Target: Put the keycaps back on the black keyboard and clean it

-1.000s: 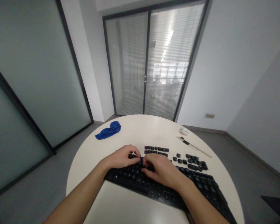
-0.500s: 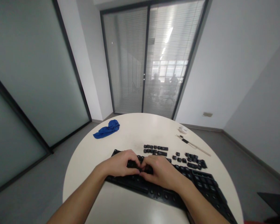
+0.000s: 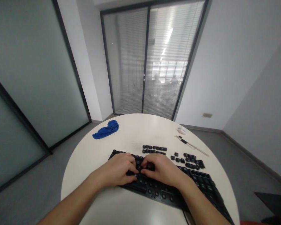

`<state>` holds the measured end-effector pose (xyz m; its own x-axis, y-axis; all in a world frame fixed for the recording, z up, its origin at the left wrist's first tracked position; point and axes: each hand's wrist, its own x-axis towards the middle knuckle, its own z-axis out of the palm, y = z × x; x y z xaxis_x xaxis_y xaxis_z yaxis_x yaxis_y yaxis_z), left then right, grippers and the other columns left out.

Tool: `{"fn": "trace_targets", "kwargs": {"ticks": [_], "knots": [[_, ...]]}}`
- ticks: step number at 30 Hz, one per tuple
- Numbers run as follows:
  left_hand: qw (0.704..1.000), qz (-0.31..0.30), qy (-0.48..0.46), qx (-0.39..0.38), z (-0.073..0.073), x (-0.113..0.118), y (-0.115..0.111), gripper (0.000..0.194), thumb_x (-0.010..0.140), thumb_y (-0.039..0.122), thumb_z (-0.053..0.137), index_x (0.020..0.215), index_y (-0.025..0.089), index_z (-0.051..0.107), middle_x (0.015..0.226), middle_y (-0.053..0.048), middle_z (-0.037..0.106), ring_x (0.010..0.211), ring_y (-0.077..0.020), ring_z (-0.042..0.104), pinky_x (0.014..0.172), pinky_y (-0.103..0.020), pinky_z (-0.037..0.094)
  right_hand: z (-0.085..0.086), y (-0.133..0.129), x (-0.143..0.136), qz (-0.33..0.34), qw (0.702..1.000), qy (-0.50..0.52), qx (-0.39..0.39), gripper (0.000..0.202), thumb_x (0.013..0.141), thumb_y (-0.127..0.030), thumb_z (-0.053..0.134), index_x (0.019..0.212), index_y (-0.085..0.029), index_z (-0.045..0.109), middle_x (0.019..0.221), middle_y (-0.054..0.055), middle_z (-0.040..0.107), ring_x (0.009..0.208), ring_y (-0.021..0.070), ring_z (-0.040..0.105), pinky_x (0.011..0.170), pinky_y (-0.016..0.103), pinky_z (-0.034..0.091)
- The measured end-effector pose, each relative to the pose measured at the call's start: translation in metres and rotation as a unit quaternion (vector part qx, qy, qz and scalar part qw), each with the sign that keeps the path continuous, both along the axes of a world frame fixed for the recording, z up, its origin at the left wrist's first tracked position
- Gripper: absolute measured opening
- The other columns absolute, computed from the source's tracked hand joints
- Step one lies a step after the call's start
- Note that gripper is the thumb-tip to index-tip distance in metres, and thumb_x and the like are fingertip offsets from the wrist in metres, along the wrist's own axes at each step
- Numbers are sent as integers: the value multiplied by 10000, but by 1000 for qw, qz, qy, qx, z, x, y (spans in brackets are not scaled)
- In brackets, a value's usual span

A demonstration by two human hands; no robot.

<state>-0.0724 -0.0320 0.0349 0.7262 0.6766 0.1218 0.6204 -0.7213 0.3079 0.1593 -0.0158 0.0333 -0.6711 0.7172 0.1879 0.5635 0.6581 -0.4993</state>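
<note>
A black keyboard [image 3: 152, 190] lies slanted across the near part of the table, with several of its key positions bare along the lower rows. My left hand [image 3: 120, 168] rests on its left part, thumb and fingers curved and apart over the keys. Just to the right, my right hand [image 3: 161, 168] is bent over the middle keys, with a gap between thumb and index finger. No loose part shows in either hand, though the palms are hidden. Beyond the keyboard sit two rows of loose black keycaps [image 3: 154, 147], partly behind my right hand.
A looser group of keycaps [image 3: 190, 161] lies right of the rows. Thin sticks with a black band [image 3: 194, 147] and a small whitish packet [image 3: 181, 130] are at the right rim. A blue cloth [image 3: 106, 129] lies far left on the round white table [image 3: 135, 131].
My hands, whose fingertips met over the keyboard, have drawn apart. My left hand has shifted slightly left and down. The view has moved slightly, and the loose keycaps look unchanged.
</note>
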Motion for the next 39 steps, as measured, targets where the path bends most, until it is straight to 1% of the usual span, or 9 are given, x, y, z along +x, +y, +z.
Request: {"fn": "trace_targets", "kwargs": {"ticks": [5,7,9,15,20,27,31,35,39], "knots": [[999,13,26,32,-4,-1,-12,156,862,314,688,1003,291,752,962,-28,671,936,-220,592,813,-332,436,-5,0,-2,88,996,-7,3,130,840,-187,698,931,-257,760,931,-17,750,894,153,671,834,242,456],[999,16,28,39,-6,0,-14,137,870,287,676,988,287,746,973,-25,660,935,-215,584,816,-334,434,-8,-1,-4,109,994,-6,1,136,842,-174,698,928,-255,766,941,-17,752,907,149,673,844,234,459],[999,18,23,43,-7,0,-16,132,873,276,674,986,289,741,982,-22,651,935,-211,577,815,-333,433,-10,-1,-6,118,993,-9,1,134,846,-177,699,926,-257,770,943,-19,752,910,143,674,844,227,463],[999,15,3,41,-9,0,-19,120,895,272,652,980,280,736,994,-22,637,938,-203,567,799,-324,431,-7,-3,-9,108,994,-20,8,143,836,-149,690,904,-247,768,918,-17,755,892,144,677,827,221,468],[999,8,-16,31,-14,-3,-16,116,904,278,651,980,284,738,1016,-18,637,941,-194,571,787,-315,432,-11,-4,-10,103,995,-10,9,139,848,-157,685,903,-253,769,911,-26,758,880,142,678,830,222,465],[999,-10,-28,32,-17,-7,-11,141,943,315,616,973,257,740,1001,-26,637,941,-191,571,811,-319,443,-16,-2,-12,96,995,-4,-26,133,852,-191,688,919,-261,780,892,-27,773,839,142,694,791,212,468],[999,-17,-37,35,-20,-8,-10,137,937,320,629,948,241,739,1003,-23,637,939,-182,572,823,-314,441,-15,-2,-12,82,996,-14,-28,150,856,-189,671,916,-278,776,881,-39,775,815,144,698,784,223,460],[998,-17,-45,35,-23,-8,-8,131,930,325,642,934,238,740,991,-21,638,936,-180,573,823,-308,436,-12,-3,-12,80,996,-23,-28,103,834,-237,709,911,-274,767,865,-40,768,781,144,689,749,227,453],[998,-15,-53,33,-26,-9,-7,129,914,346,666,933,246,746,989,-16,641,933,-177,573,817,-303,434,-10,-6,-14,72,997,-28,-11,94,821,-281,737,909,-264,763,878,-31,756,793,146,676,724,230,444]]}}
